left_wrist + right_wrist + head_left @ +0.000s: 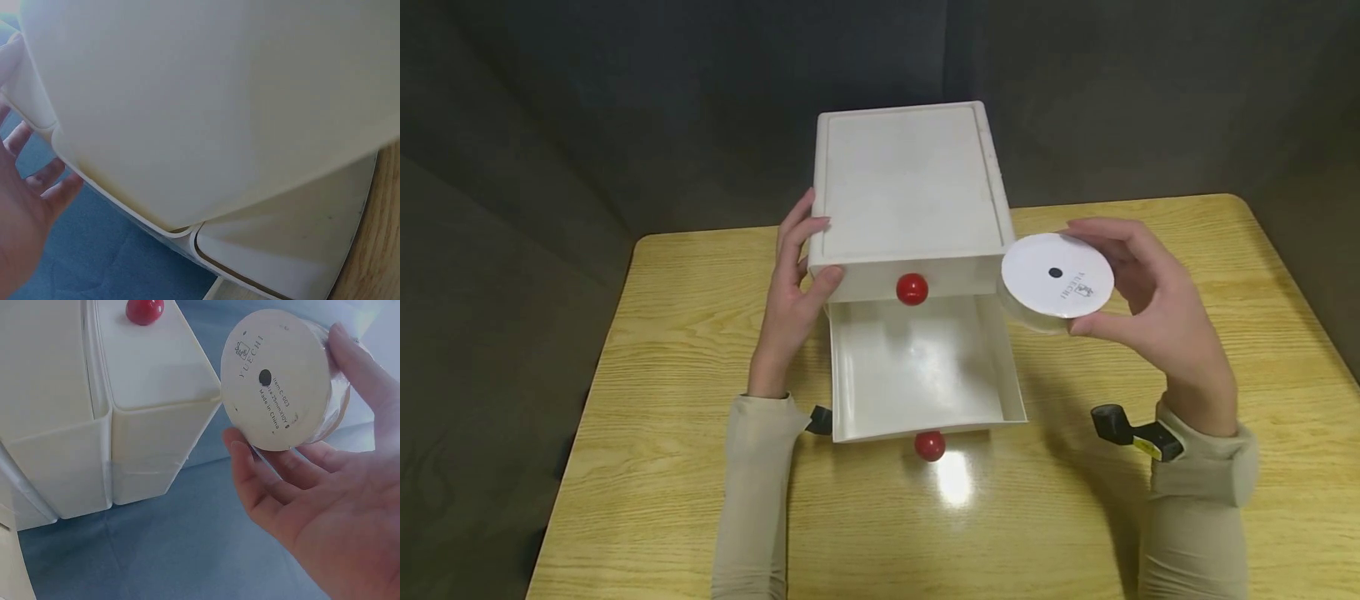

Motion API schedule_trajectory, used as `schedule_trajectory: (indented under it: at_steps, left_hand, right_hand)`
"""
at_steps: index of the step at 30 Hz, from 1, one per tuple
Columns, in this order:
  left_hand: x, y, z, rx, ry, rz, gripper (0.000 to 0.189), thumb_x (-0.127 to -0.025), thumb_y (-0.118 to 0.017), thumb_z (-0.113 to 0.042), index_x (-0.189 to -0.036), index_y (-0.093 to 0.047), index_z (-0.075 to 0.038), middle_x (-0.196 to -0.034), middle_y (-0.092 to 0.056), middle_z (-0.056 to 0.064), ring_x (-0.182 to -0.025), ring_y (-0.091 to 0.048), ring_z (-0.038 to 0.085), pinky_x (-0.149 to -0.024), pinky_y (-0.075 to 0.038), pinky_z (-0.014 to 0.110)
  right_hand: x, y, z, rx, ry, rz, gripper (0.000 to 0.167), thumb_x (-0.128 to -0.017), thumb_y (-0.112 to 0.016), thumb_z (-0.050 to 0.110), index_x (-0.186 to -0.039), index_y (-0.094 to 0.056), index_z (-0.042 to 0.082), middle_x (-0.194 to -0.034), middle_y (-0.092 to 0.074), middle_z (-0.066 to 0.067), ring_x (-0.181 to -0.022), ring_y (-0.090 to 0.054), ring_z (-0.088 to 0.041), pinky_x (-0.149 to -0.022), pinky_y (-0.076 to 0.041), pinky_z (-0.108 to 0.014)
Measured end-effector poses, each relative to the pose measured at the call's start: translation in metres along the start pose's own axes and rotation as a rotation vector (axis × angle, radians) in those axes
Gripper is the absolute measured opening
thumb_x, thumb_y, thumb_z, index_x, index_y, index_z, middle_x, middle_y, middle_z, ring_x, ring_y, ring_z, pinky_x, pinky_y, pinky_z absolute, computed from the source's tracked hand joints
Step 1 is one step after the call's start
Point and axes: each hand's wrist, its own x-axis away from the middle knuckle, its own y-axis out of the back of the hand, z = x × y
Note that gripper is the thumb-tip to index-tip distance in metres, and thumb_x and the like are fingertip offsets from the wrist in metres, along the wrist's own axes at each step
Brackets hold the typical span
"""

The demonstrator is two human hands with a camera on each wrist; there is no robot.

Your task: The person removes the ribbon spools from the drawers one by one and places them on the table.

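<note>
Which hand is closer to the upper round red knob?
Left. The left hand holds the white plastic drawer cabinet, left of the upper round red knob; the right hand is farther away, right of the knob, holding a round white spool.

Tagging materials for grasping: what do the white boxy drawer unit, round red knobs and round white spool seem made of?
White boxy drawer unit: likely satin plastic; rounded edges, thin drawer walls.
Round red knobs: glossy, probably plastic or painted wood; bright highlights.
Round white spool: matte printed faces, card or plastic; shiny creased side wrap, likely film.
</note>
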Motion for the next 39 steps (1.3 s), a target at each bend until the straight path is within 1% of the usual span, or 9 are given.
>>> schedule_trajectory:
  at_steps: [6,14,18,21,23,26,31,37,39]
  left_hand:
    - [0.001,0.001,0.000,-0.007,0.020,-0.007,0.083,-0.092,-0.063,-0.069,-0.143,-0.044,-0.005,-0.168,-0.024,-0.005,-0.148,-0.032,0.020,-0.102,-0.049,0.049]
    - [0.003,0.003,0.000,-0.007,0.018,-0.011,0.083,-0.093,-0.062,-0.068,-0.143,-0.044,-0.005,-0.169,-0.024,-0.004,-0.148,-0.032,0.020,-0.103,-0.048,0.054]
    - [0.004,0.004,0.000,-0.009,0.009,-0.014,0.083,-0.093,-0.063,-0.068,-0.143,-0.044,-0.005,-0.169,-0.023,-0.003,-0.149,-0.030,0.020,-0.106,-0.045,0.050]
    - [0.004,0.004,0.000,-0.008,0.004,-0.016,0.082,-0.093,-0.063,-0.068,-0.143,-0.044,-0.005,-0.169,-0.023,-0.003,-0.150,-0.030,0.020,-0.106,-0.043,0.048]
    - [0.004,0.004,0.000,-0.004,0.003,-0.016,0.082,-0.093,-0.063,-0.068,-0.142,-0.044,-0.005,-0.169,-0.024,-0.003,-0.149,-0.030,0.020,-0.105,-0.043,0.048]
    - [0.003,0.003,0.001,0.000,0.004,-0.012,0.082,-0.093,-0.063,-0.068,-0.143,-0.045,-0.005,-0.168,-0.024,-0.004,-0.149,-0.030,0.020,-0.104,-0.045,0.049]
    - [0.001,0.001,0.001,0.007,-0.012,-0.002,0.081,-0.093,-0.063,-0.067,-0.142,-0.045,-0.004,-0.169,-0.024,-0.002,-0.149,-0.030,0.020,-0.103,-0.044,0.047]
    - [0.000,0.000,0.000,0.010,-0.022,0.006,0.081,-0.094,-0.063,-0.065,-0.142,-0.044,-0.004,-0.169,-0.023,0.000,-0.149,-0.030,0.020,-0.104,-0.043,0.046]
    - [0.000,0.000,0.000,0.005,-0.018,0.006,0.080,-0.094,-0.063,-0.066,-0.143,-0.044,-0.005,-0.169,-0.023,0.000,-0.149,-0.030,0.020,-0.104,-0.043,0.046]
  right_hand:
    - [0.000,0.004,-0.003,0.001,0.016,0.028,0.068,-0.070,-0.086,-0.017,-0.132,-0.058,-0.016,-0.135,-0.065,-0.015,-0.119,-0.056,-0.026,-0.102,-0.044,-0.025]
    - [0.000,0.008,-0.003,0.132,-0.039,-0.019,0.055,-0.072,-0.081,-0.021,-0.124,-0.064,-0.015,-0.133,-0.068,-0.010,-0.120,-0.058,-0.024,-0.103,-0.043,-0.023]
    - [-0.003,0.009,-0.005,0.327,-0.105,-0.066,0.048,-0.075,-0.081,-0.017,-0.121,-0.070,-0.008,-0.133,-0.067,-0.004,-0.119,-0.057,-0.020,-0.098,-0.044,-0.020]
    - [-0.007,0.009,-0.012,0.507,-0.198,-0.096,0.042,-0.076,-0.085,-0.010,-0.116,-0.075,-0.001,-0.135,-0.066,-0.002,-0.118,-0.057,-0.014,-0.092,-0.045,-0.019]
    - [-0.010,0.011,-0.019,0.566,-0.262,-0.099,0.039,-0.078,-0.087,-0.004,-0.115,-0.076,0.002,-0.136,-0.065,-0.003,-0.117,-0.057,-0.009,-0.088,-0.046,-0.018]
    - [-0.011,0.018,-0.030,0.555,-0.347,-0.096,0.036,-0.082,-0.086,0.001,-0.116,-0.074,0.003,-0.138,-0.064,-0.005,-0.113,-0.059,-0.009,-0.085,-0.048,-0.017]
    - [-0.007,0.041,-0.048,0.527,-0.464,-0.131,0.037,-0.089,-0.083,0.012,-0.124,-0.071,0.007,-0.136,-0.061,0.004,-0.099,-0.064,-0.010,-0.078,-0.050,-0.016]
    - [-0.001,0.067,-0.066,0.515,-0.504,-0.224,0.037,-0.092,-0.081,0.014,-0.126,-0.070,0.007,-0.121,-0.062,0.008,-0.100,-0.056,-0.011,-0.080,-0.047,-0.013]
    - [0.002,0.075,-0.071,0.509,-0.516,-0.250,0.037,-0.093,-0.080,0.015,-0.127,-0.068,0.006,-0.120,-0.060,0.009,-0.103,-0.052,-0.012,-0.081,-0.045,-0.013]
